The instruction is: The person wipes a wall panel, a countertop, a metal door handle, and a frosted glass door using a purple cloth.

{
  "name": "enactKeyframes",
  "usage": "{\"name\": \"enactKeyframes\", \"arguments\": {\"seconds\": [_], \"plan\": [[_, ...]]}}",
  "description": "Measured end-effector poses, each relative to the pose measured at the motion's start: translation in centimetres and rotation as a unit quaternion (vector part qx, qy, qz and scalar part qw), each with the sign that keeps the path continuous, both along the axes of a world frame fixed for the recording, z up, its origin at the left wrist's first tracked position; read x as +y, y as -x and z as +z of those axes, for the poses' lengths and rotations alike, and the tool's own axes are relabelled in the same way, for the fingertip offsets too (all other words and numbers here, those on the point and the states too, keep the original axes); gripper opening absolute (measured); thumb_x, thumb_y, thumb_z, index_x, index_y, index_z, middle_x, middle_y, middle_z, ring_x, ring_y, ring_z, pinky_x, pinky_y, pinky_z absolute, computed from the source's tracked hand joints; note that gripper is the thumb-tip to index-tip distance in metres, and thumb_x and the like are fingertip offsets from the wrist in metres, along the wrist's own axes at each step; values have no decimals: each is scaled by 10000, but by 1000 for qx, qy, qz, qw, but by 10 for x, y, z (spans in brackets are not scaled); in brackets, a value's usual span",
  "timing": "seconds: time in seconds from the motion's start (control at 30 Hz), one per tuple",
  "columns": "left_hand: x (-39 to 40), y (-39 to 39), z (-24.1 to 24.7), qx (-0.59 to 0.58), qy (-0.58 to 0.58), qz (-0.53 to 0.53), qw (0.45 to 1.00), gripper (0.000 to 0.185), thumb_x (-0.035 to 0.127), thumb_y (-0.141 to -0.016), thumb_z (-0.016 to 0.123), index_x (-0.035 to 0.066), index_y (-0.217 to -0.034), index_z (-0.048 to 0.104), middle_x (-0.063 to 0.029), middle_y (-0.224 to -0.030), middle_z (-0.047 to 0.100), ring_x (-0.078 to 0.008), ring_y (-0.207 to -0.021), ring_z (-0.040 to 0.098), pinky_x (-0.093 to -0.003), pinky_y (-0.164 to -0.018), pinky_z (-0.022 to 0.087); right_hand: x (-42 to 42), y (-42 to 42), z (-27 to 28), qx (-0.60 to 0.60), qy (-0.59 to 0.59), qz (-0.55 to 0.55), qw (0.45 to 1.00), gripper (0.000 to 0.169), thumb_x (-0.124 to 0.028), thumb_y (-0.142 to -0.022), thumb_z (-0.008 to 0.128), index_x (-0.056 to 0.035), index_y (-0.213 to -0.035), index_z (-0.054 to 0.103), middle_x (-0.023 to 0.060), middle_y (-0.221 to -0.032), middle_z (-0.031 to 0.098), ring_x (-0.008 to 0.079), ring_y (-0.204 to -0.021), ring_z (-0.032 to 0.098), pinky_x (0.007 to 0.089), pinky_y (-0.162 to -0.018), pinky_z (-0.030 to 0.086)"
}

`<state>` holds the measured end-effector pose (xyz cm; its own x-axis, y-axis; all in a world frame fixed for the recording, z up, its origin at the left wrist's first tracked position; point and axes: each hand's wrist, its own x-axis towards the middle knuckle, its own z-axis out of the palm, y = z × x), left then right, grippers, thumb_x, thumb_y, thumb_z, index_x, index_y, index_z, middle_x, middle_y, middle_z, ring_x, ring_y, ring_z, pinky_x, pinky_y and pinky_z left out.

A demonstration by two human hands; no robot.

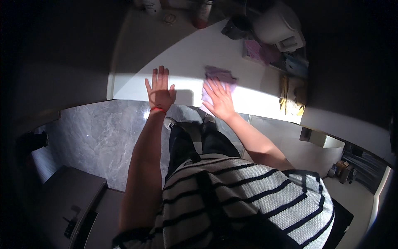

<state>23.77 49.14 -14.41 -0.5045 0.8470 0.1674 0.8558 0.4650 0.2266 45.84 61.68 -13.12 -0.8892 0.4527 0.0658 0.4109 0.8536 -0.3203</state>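
Note:
My right hand (219,99) holds a purple cloth (220,73) pressed under its palm and fingers on the white countertop (186,59). The cloth's far edge is slightly blurred and its near corner reaches the counter's front edge. To the left, my left hand (161,92) is bare, back of the hand up and fingers spread, over the front part of the counter. Whether its palm touches the surface cannot be told. A red band circles the left wrist.
At the back right stand a dark mug (237,27), a white appliance (276,25) and a box of purple cloths (253,49). Yellow-trimmed cloths or gloves (287,96) lie at the right end. A bottle with a red base (201,18) and a small ring-shaped item (169,20) are at the back.

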Motion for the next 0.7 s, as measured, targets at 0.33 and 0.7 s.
{"name": "enactKeyframes", "arguments": {"seconds": [0.33, 0.7], "plan": [[0, -1, -1, 14, 76, 16, 997, 715, 401, -864, 512, 142, -1471, 236, -37, -1541, 194, -227, -1428, 151, -518, -1122, 98, 88, 74, -31, 23, -168, -183, 968, 597, -432, -842, 519, -129, -1353, 459, 107, -1447, 379, 300, -1344, 323, 518, -1092, 204], [-18, 16, 26, -132, -38, -61, 989, 667, 190, -858, 551, 73, -1445, 257, -169, -1508, 213, -369, -1397, 175, -556, -1116, 123, -15, 168, -11, 164, 331, -70, 927, 629, -234, -854, 521, -129, -1442, 322, 122, -1507, 265, 301, -1411, 192, 403, -1149, 135]]}}
